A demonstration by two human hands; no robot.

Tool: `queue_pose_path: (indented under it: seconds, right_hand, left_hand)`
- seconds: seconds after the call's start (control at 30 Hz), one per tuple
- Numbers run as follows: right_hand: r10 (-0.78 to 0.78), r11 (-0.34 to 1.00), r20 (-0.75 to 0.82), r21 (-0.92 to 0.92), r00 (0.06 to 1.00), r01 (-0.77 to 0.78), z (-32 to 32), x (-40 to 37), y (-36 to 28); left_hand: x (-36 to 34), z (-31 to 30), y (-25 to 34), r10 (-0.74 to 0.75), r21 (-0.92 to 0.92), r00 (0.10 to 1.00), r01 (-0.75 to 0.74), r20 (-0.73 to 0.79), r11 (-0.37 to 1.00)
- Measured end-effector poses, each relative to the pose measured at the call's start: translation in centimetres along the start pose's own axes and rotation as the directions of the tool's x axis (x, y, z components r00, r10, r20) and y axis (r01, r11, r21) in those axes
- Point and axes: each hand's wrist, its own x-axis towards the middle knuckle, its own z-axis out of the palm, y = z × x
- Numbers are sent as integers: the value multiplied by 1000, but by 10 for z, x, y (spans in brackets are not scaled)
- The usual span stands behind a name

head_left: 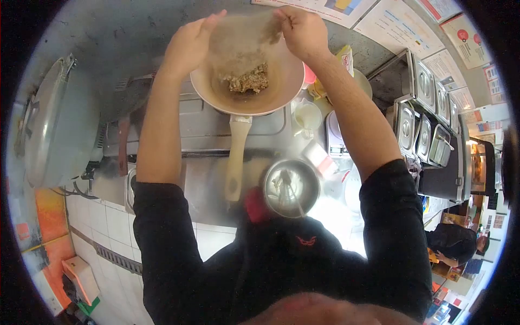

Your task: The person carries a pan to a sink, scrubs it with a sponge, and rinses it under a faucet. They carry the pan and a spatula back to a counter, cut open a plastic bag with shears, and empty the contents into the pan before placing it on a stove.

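A see-through plastic bag [238, 32], with brown bits clinging inside, is stretched between my two hands above a frying pan [293, 81]. My left hand [190, 44] grips the bag's left edge, thumb and fingertips at its upper corner. Fingers of my right hand [304, 33] are closed on its right upper corner. Below the bag, a clump of brown crumbly food [250, 80] lies in the pan. The pan's pale handle [236, 157] points toward me. Part of the pan's far side is hidden by the bag.
The pan sits on a metal stove top [200, 127]. Nearer me stands a steel bowl [313, 189] with a whisk-like utensil in it. A clear jug [306, 116] and a scale [336, 132] are to the right. Lidded steel containers [425, 86] line the right; another person [455, 241] stands beyond.
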Motion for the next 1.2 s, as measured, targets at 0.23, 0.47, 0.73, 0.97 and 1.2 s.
queue_pose_path:
  seconds: [0.23,0.47,0.73,0.97,1.2]
  right_hand:
    - [-91,993,41,-71,995,93,-7,10,-7]
    - [20,999,-91,44,996,-16,-23,14,-27]
    - [68,998,12,0,998,-68,-26,14,-32]
    - [83,966,-61,249,995,-65,-41,12,-42]
    - [218,837,-59,524,974,-156,-40,24,-38]
  left_hand:
    - [2,-6,-9,87,91,996,-87,10,992]
    - [9,-8,-9,101,91,994,-105,40,990]
    - [6,-11,4,103,45,994,-105,48,993]
    - [3,-18,23,79,-271,991,-105,-105,957]
    - [-6,12,-13,92,-267,992,-66,86,961]
